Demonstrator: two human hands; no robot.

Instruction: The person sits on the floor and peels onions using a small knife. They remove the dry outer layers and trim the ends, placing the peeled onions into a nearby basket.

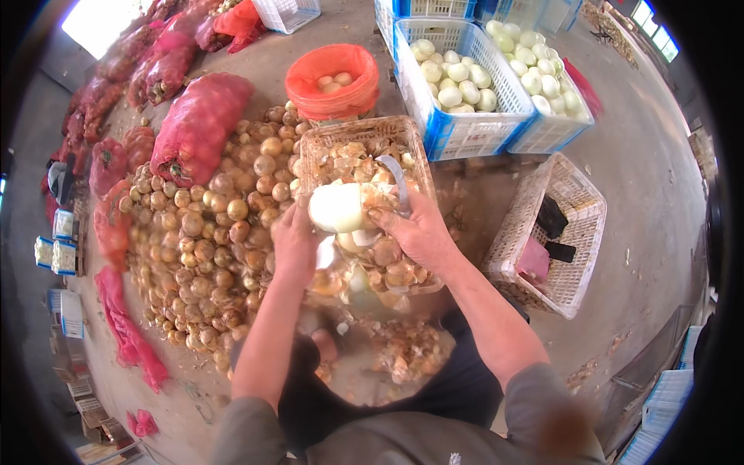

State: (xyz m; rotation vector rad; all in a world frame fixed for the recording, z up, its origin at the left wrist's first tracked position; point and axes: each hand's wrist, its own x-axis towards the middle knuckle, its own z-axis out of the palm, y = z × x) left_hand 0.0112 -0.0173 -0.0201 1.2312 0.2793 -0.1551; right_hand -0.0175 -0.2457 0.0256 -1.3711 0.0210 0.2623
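A large onion (336, 208), its left side pale and bare, is held over a plastic crate of onion skins. My left hand (295, 237) grips it from the left. My right hand (419, 229) holds a knife with a curved blade (395, 171) that points up and away from me. The thumb of that hand presses on brown, loose skin (378, 197) at the onion's right end. The knife's handle is hidden in my fingers. Below lies the crate (427, 157), heaped with papery peels (401, 273).
Unpeeled onions (203, 256) spread over the floor at left, beside a full red mesh sack (200, 128). A bucket lined with red mesh (334, 107) stands ahead. Blue-and-white crates (476, 136) of peeled onions stand ahead right. Nearer right, a white crate (587, 232) holds a phone (560, 251).
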